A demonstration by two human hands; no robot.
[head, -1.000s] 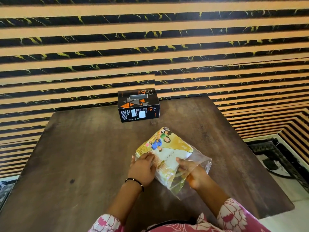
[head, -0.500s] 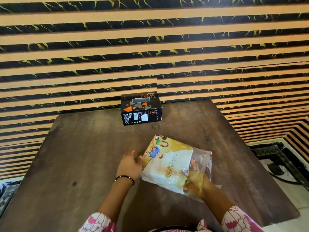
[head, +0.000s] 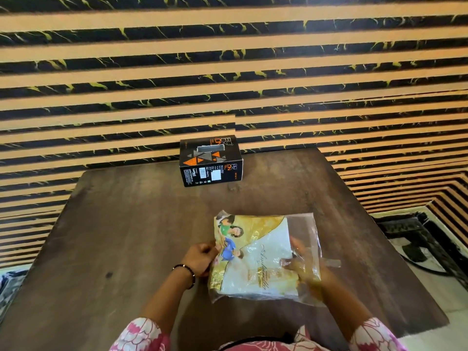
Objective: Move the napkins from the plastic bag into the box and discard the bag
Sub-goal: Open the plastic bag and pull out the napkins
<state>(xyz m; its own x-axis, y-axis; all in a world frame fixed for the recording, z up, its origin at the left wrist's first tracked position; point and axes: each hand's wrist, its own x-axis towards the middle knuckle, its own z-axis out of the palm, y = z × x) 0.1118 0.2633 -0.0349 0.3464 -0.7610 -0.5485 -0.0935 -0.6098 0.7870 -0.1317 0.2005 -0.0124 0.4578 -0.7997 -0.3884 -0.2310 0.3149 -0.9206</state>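
Early stage from what I see: napkins all inside the plastic bag, left hand pinching its closed edge, right hand pushed inside the mouth, grip unclear, box well beyond both hands, nothing transferred, bag not discarded.
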